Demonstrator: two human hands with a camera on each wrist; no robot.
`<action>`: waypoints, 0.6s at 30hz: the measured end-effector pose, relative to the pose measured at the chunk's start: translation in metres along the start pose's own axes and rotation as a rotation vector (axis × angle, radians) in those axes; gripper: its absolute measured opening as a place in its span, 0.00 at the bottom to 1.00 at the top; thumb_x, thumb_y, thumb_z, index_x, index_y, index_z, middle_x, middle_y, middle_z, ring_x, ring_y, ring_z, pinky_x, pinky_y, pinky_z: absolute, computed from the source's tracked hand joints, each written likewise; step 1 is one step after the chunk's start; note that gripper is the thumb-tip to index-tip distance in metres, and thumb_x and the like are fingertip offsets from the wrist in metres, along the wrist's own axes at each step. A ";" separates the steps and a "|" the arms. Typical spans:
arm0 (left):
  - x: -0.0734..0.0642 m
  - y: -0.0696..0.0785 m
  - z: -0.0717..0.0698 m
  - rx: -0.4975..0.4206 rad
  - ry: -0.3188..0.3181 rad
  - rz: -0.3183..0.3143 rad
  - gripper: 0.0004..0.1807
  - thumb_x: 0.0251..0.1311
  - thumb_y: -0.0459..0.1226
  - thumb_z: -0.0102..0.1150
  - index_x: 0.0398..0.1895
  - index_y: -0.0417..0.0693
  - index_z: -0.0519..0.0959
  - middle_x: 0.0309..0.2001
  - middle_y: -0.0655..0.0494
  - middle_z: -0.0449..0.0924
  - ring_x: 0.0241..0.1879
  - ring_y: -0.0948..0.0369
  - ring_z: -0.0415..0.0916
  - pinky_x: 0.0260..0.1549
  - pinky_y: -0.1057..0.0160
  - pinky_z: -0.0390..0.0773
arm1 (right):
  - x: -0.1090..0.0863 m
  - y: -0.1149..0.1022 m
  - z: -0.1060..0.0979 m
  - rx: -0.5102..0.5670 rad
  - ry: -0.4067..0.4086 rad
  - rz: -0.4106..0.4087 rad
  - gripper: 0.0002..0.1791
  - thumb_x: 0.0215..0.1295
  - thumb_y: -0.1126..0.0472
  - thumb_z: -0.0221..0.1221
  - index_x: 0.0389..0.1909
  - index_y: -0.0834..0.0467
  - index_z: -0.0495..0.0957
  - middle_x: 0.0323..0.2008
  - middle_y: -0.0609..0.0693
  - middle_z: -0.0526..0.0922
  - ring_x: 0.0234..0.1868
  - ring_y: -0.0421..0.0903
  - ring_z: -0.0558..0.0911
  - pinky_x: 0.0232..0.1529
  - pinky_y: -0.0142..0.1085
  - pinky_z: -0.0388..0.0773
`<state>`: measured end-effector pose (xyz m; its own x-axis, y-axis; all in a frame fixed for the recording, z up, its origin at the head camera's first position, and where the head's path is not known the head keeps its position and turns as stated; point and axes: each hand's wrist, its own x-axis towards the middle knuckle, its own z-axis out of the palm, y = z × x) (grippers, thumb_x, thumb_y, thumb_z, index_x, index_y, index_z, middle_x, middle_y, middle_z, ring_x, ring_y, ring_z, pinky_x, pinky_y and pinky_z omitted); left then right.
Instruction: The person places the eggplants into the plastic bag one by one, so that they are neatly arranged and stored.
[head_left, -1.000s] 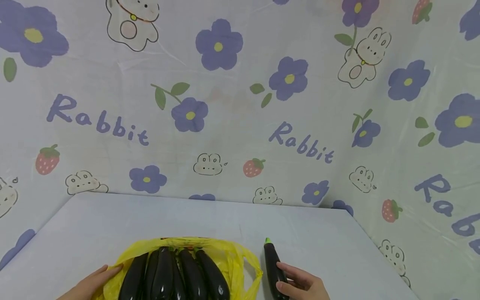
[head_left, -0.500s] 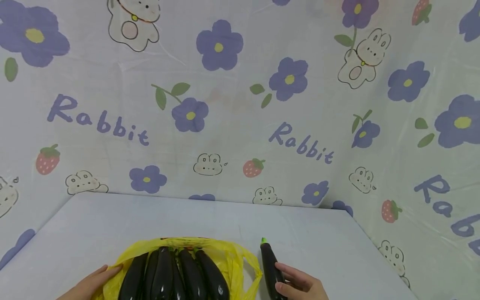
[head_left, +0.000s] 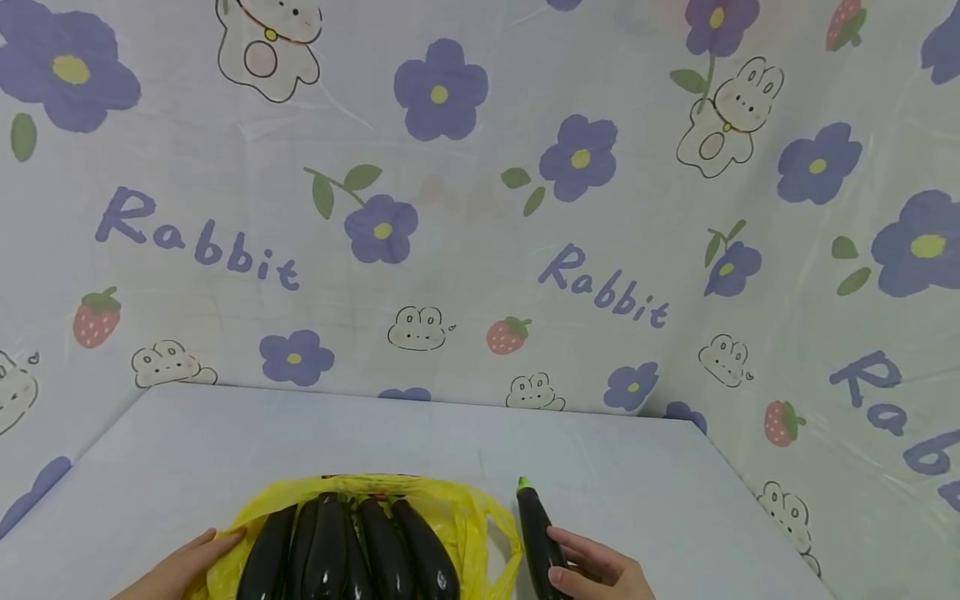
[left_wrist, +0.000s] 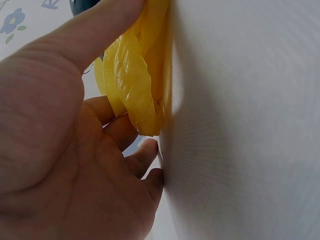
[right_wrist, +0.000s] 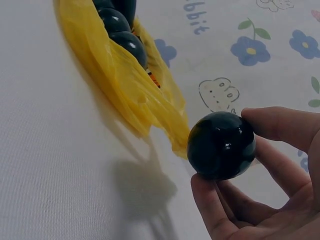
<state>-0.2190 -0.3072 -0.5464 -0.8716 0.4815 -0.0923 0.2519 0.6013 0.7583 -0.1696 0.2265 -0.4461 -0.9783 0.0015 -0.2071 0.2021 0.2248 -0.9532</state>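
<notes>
A yellow plastic bag (head_left: 375, 483) lies with its mouth spread, packed with several dark, glossy eggplants (head_left: 326, 550) side by side. My left hand (head_left: 180, 571) grips the bag's left edge; the left wrist view shows the thumb over the yellow film (left_wrist: 132, 82) and fingers bent behind it. To the right of the bag, my right hand (head_left: 603, 571) holds a single eggplant (head_left: 536, 529), green stem end pointing away. In the right wrist view this eggplant's round end (right_wrist: 222, 145) sits between thumb and fingers, with its shadow apart from it on the table.
The white tabletop (head_left: 645, 475) stretches behind and to the right of the bag. A pale cloth (head_left: 465, 267) printed with flowers, rabbits and strawberries hangs behind the table and along its sides. The bag's handle loop (head_left: 506, 533) droops close to the single eggplant.
My right hand has shifted slightly left with the single eggplant, bringing its stem end closer to the bag's handle. The left hand and the bag stay where they were.
</notes>
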 end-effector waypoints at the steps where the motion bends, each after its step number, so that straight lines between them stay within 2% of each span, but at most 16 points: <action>1: 0.000 -0.001 0.000 -0.001 -0.002 0.017 0.43 0.65 0.44 0.63 0.69 0.22 0.55 0.65 0.15 0.51 0.61 0.17 0.41 0.46 0.20 0.57 | 0.000 0.000 0.000 0.003 -0.004 -0.004 0.37 0.52 0.48 0.74 0.63 0.58 0.77 0.56 0.66 0.78 0.48 0.54 0.83 0.45 0.46 0.81; 4: 0.001 -0.003 -0.001 0.004 -0.007 0.072 0.41 0.66 0.41 0.61 0.68 0.19 0.55 0.65 0.18 0.55 0.60 0.16 0.41 0.46 0.20 0.56 | 0.000 0.000 0.000 0.016 -0.017 -0.002 0.37 0.53 0.49 0.74 0.63 0.58 0.77 0.55 0.66 0.78 0.48 0.54 0.83 0.45 0.46 0.81; 7: 0.002 -0.007 -0.001 -0.003 -0.011 0.115 0.38 0.67 0.38 0.60 0.68 0.19 0.55 0.67 0.30 0.58 0.60 0.16 0.41 0.46 0.19 0.55 | 0.001 0.001 -0.001 0.026 -0.035 0.007 0.36 0.53 0.48 0.73 0.63 0.58 0.77 0.55 0.65 0.79 0.47 0.53 0.83 0.46 0.46 0.81; 9: 0.002 -0.007 -0.002 -0.001 -0.009 0.127 0.38 0.67 0.38 0.60 0.68 0.19 0.55 0.67 0.32 0.59 0.60 0.16 0.41 0.46 0.19 0.55 | 0.001 0.001 -0.001 0.035 -0.047 0.012 0.36 0.54 0.48 0.73 0.63 0.58 0.77 0.55 0.65 0.79 0.47 0.53 0.83 0.46 0.46 0.81; 11: 0.002 -0.006 -0.001 0.006 -0.002 0.118 0.38 0.67 0.39 0.60 0.68 0.21 0.56 0.67 0.31 0.59 0.60 0.16 0.42 0.47 0.20 0.56 | 0.001 0.001 -0.001 0.036 -0.055 0.014 0.36 0.54 0.48 0.73 0.63 0.57 0.77 0.56 0.65 0.79 0.47 0.52 0.83 0.46 0.46 0.81; 14: 0.001 -0.004 0.000 0.005 0.004 0.112 0.39 0.67 0.39 0.61 0.68 0.19 0.55 0.65 0.19 0.57 0.59 0.16 0.42 0.46 0.20 0.55 | 0.000 0.000 0.000 0.043 -0.063 0.008 0.36 0.55 0.49 0.72 0.63 0.58 0.77 0.56 0.65 0.79 0.47 0.52 0.82 0.47 0.46 0.81; 15: 0.001 -0.004 0.000 0.006 0.005 0.102 0.39 0.66 0.39 0.61 0.68 0.19 0.55 0.64 0.18 0.56 0.60 0.16 0.42 0.47 0.20 0.55 | 0.000 0.000 0.000 0.044 -0.064 0.006 0.35 0.55 0.49 0.72 0.63 0.58 0.77 0.55 0.65 0.79 0.47 0.52 0.82 0.47 0.46 0.81; 17: 0.001 -0.003 0.000 0.027 0.017 0.078 0.39 0.66 0.41 0.62 0.71 0.27 0.57 0.66 0.22 0.58 0.61 0.18 0.45 0.49 0.22 0.57 | -0.001 -0.001 0.000 0.047 -0.066 0.000 0.35 0.56 0.49 0.72 0.64 0.58 0.76 0.55 0.64 0.79 0.47 0.52 0.82 0.46 0.46 0.81; 18: 0.001 -0.003 0.000 0.023 0.014 0.087 0.39 0.66 0.40 0.61 0.71 0.27 0.57 0.65 0.22 0.57 0.61 0.18 0.44 0.48 0.21 0.56 | -0.001 -0.001 0.000 0.050 -0.068 -0.002 0.35 0.56 0.49 0.72 0.64 0.58 0.76 0.55 0.64 0.79 0.47 0.52 0.82 0.46 0.45 0.81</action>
<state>-0.2206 -0.3089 -0.5488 -0.8519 0.5234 -0.0175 0.3363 0.5725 0.7478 -0.1685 0.2259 -0.4448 -0.9738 -0.0659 -0.2179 0.2036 0.1760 -0.9631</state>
